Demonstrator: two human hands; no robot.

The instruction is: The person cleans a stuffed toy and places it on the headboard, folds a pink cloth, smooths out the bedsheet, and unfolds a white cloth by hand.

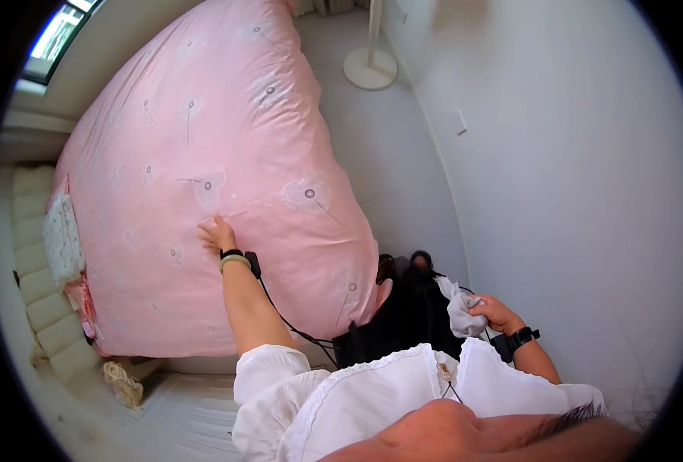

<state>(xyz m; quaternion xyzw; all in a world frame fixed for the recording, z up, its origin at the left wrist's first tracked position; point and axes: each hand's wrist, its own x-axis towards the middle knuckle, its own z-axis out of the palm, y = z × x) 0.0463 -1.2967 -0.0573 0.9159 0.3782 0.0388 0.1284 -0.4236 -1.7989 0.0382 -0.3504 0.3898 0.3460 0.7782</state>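
A pink quilt with a dandelion pattern (280,146) covers the bed. My left hand (217,234) rests on or just over it, fingers spread and holding nothing. A black band and a pale bangle circle that wrist, with a black device and cable beside them. On the right, near my body, my right hand (498,313) is closed on a crumpled light grey cloth (465,312), which hangs partly out of the fist. A black watch is on the right wrist.
At the bed's head lie a patterned white pillow (64,240) and a cream padded headboard (37,269). A white round stand base (370,69) is on the floor beyond the bed. A white wall (557,154) runs along the right. A beige bundle (123,385) lies lower left.
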